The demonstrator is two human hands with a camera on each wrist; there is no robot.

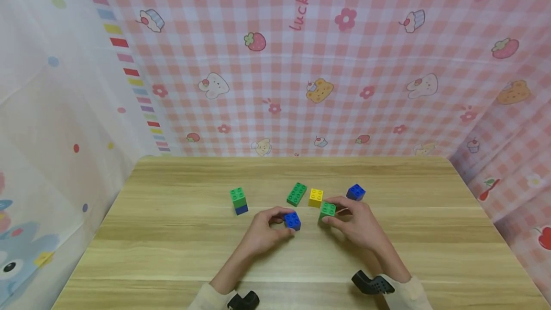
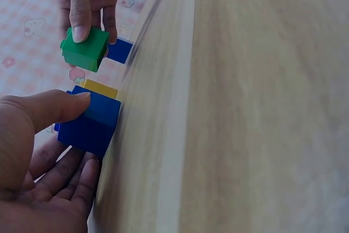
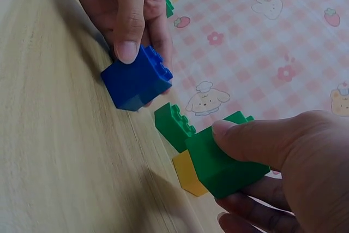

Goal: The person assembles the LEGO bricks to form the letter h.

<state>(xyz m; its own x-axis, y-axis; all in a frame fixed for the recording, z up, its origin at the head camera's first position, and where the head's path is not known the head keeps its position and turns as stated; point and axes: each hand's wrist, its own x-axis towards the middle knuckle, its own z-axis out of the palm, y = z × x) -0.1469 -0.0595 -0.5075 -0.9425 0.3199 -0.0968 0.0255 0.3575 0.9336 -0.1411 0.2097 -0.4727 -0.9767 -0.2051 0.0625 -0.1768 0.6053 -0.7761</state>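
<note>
Between thumb and fingers, my left hand (image 1: 263, 233) pinches a blue building block (image 1: 292, 221) with its studs facing up. My right hand (image 1: 360, 224) grips a green building block (image 1: 327, 210) the same way, a short gap to the right of the blue one. In the right wrist view, the green block (image 3: 229, 156) overlaps a yellow block (image 3: 188, 174) behind it. The left wrist view shows the thumb laid along the top edge of the held blue block (image 2: 90, 124), its fingers beneath.
Beyond the hands lie a long green block (image 1: 297, 194), the yellow block (image 1: 315, 197) and another blue block (image 1: 356, 192). To the left stands a stack with a green block (image 1: 238, 197) on a dark blue block (image 1: 242, 210). A checked cloth (image 1: 275, 61) hangs behind the wooden table (image 1: 172, 252).
</note>
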